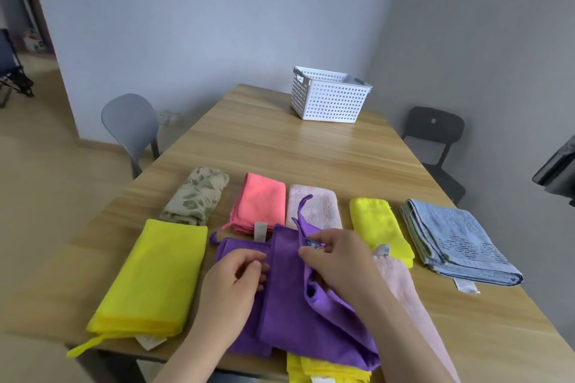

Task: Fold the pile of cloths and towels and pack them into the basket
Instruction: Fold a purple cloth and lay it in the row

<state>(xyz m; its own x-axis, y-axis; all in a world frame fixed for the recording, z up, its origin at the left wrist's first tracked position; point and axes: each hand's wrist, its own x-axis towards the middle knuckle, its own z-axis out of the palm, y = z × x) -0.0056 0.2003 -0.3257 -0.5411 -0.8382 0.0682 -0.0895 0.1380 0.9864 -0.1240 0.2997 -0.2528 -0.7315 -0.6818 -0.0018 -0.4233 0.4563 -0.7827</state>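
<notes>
A purple cloth (289, 298) lies half folded at the table's near edge. My left hand (231, 289) rests on its left part with loosely curled fingers. My right hand (336, 261) pinches the cloth's upper edge near its label and hanging loop. Folded cloths lie in a row behind: a leaf-print one (196, 196), coral (261, 202), pale pink (314, 205), small yellow (378, 227) and a blue towel (457, 242). A larger yellow cloth (152, 280) lies at the left. The white perforated basket (326, 96) stands at the table's far end.
A pink towel (410, 298) lies under my right forearm, and another yellow cloth (320, 371) hangs over the near edge. A grey chair (130, 124) stands left of the wooden table (280, 149), a black chair (432, 134) to the right.
</notes>
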